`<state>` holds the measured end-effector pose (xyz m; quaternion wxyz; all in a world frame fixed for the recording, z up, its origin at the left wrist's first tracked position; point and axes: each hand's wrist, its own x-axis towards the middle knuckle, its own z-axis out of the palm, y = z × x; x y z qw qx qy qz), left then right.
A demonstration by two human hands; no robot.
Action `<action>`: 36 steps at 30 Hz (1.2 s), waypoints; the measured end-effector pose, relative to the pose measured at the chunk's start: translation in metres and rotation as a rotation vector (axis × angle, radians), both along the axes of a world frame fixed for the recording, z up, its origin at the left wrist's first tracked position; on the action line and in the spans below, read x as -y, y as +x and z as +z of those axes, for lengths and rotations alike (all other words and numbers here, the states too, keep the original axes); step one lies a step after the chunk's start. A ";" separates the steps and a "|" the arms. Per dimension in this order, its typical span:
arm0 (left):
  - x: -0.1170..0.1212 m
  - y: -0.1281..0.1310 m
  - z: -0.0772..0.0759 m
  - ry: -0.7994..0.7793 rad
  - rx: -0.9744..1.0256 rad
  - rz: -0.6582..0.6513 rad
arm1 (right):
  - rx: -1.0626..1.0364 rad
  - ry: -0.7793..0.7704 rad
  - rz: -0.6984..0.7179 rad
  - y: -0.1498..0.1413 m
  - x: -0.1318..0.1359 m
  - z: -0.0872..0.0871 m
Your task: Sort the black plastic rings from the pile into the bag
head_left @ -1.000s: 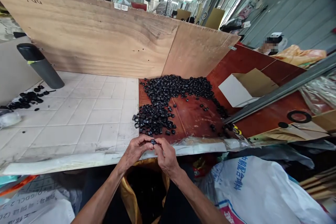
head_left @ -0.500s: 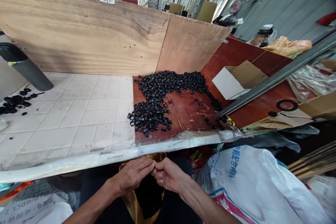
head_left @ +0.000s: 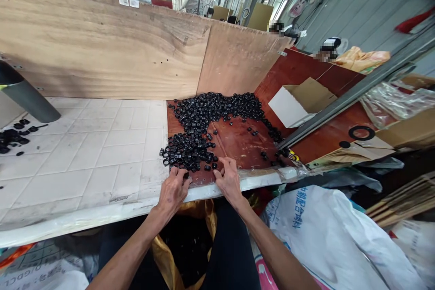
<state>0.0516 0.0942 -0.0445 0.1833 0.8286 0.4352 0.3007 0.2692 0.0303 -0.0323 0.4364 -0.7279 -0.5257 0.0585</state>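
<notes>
Several small black plastic rings (head_left: 190, 149) lie in a loose heap on the reddish-brown board. At the heap's near left edge is my left hand (head_left: 172, 191), its fingers bent and slightly apart around a black piece (head_left: 186, 175); a firm grip on it does not show. My right hand (head_left: 229, 180) rests over the board's front edge, thumb and forefinger parted beside a loose ring (head_left: 215, 166). Below the table edge, between my legs, a yellow-brown sack (head_left: 163, 253) stands with its mouth open and dark contents inside.
A wooden panel (head_left: 102, 50) closes the back. On the white table surface (head_left: 112, 145) stand a grey bottle (head_left: 34, 102) and dark flat pieces (head_left: 13, 138). To the right are an open carton (head_left: 288, 106), a slanted metal bar (head_left: 340, 104) and a white printed sack (head_left: 316, 231).
Both hands have parted from where they met above the sack and moved up and forward to the heap's near edge. The view has shifted slightly, and the sack's mouth is now uncovered.
</notes>
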 end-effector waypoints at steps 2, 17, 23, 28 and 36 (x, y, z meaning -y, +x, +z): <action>-0.002 -0.002 -0.006 -0.001 0.097 0.010 | 0.007 0.060 0.015 -0.015 0.001 -0.004; -0.018 -0.006 -0.006 -0.049 0.145 0.065 | -0.021 -0.053 0.243 -0.076 -0.018 -0.013; -0.011 -0.011 0.002 -0.048 0.138 0.093 | -0.273 -0.045 0.226 -0.066 -0.015 -0.016; -0.006 -0.017 0.005 -0.077 0.214 0.029 | -0.398 -0.010 0.191 -0.064 -0.016 -0.014; -0.012 -0.010 0.005 -0.184 0.191 -0.158 | -0.459 -0.118 0.352 -0.061 -0.016 -0.015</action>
